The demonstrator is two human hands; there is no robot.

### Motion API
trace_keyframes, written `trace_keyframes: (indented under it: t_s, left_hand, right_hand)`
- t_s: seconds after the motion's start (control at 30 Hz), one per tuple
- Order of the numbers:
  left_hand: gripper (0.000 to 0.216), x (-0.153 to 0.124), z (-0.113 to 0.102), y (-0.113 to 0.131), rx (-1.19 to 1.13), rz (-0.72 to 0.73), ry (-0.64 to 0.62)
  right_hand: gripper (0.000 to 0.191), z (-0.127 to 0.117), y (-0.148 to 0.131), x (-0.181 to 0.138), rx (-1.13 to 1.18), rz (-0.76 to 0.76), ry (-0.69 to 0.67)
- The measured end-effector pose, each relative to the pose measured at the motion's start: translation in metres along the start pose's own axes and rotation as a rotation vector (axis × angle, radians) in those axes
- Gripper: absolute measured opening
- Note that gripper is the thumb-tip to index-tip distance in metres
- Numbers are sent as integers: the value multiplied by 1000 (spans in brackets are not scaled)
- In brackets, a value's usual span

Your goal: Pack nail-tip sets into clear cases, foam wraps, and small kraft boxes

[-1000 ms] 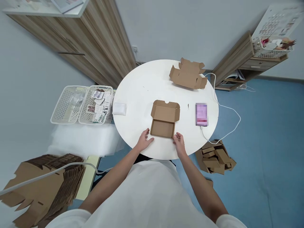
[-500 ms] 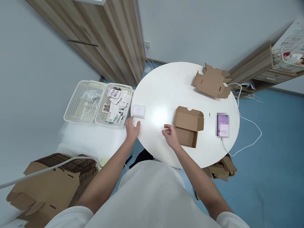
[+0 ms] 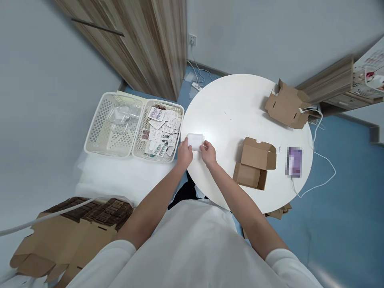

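- One pad, white and small, lies at the nine o'clock edge of the table; it looks like soft foam, so it should be very light, limp and easy to crease.
- Both hands are closed on it: the left hand pinches its left end and the right hand its right end, fingers curled over the near edge.
- Judged by its look, it is best held by two opposite edges, as now, so that it stays flat. A firm squeeze would dent it, and it should not slip.
- Two boxes are on the table: an open box with its lid raised at about six o'clock, and a part-folded box at one o'clock.
- One phone lies at four o'clock, with one cable running off the rim.
- Two baskets stand side by side off the table at nine o'clock: the far basket holds clear wrappers, and the near basket holds many small cards, too many to count.
- A stack of flat cardboard lies at seven o'clock.
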State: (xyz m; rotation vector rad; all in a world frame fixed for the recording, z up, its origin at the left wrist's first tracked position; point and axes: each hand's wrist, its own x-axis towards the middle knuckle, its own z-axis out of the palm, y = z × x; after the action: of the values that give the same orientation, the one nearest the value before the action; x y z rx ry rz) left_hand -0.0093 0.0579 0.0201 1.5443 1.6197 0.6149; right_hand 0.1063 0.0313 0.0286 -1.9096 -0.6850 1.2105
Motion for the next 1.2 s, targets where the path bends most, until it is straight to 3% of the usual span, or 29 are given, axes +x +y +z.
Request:
trace_keyframes:
  t_s: [0.13,0.3,0.6,0.83,0.93,1.07,1.2]
  left_hand:
    - [48,-4,-1,-1,-8,19,-12]
    - [45,-9,0,-5,-127,-54,-64]
    - [47,-28,17,-6,-475,-375,-98]
    - [29,-32,20,-4,-589,-331,-67]
    - [32,-43,20,2,-613,-291,-16]
    - [38,-68,29,22,-565,-172,9]
    - [36,-98,52,56,-464,-21,-55]
  right_hand:
    - [43,4,2,-1,12,-25,-15]
    - [38,-8,13,-8,47,12,22]
    - [37,-30,32,-25,68,-7,105]
    - [30,-36,28,-23,49,-30,60]
    - [29,-48,21,-31,56,-62,35]
    - [29,-83,18,-50,69,-143,8]
    - [30,-136,28,-70,55,-207,70]
